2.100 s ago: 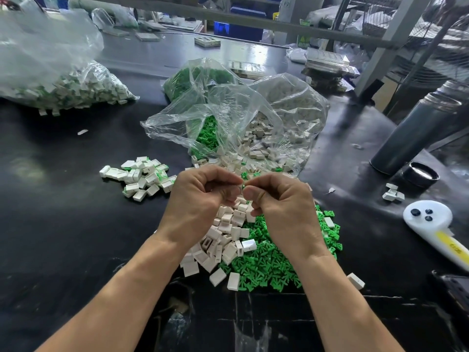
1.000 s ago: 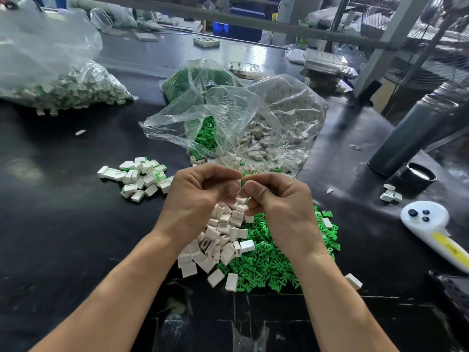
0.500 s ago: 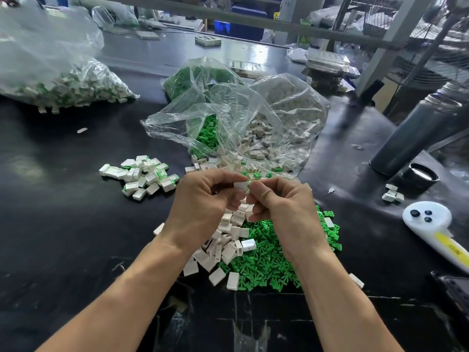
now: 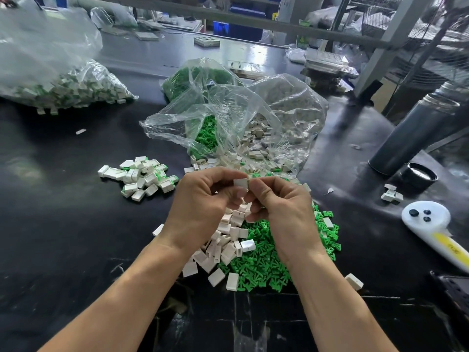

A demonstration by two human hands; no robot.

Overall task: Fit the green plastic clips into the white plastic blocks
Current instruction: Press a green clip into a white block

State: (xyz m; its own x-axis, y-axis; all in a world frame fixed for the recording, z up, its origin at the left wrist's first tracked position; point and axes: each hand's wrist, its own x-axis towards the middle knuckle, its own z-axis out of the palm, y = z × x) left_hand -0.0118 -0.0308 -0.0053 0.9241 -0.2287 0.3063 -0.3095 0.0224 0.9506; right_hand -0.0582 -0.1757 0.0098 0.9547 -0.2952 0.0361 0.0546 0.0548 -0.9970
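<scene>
White block (image 4: pixel 240 183) sits at frame centre, pinched between both hands just above the loose piles. Left hand (image 4: pixel 203 207) has its thumb and fingers curled onto the block from the left; right hand (image 4: pixel 281 207) pinches it from the right, fingers curled. I can't tell if a green clip is in that grip, it's hidden by the fingers.

Under the hands I see a heap of white blocks (image 4: pixel 223 247) touching a heap of green clips (image 4: pixel 264 265) on its right, both on the black bench (image 4: pixel 63 237). Left of centre is a small pile of fitted blocks (image 4: pixel 142 177) showing green edges. Just behind the hands an open clear bag (image 4: pixel 228 118) spills both parts. Upper left: a second bag (image 4: pixel 50 72) of filled blocks. Right edge: a grey flask (image 4: pixel 411 135), its black cap (image 4: pixel 418 176) beside it, and a white handle (image 4: pixel 436 229) lower right.
</scene>
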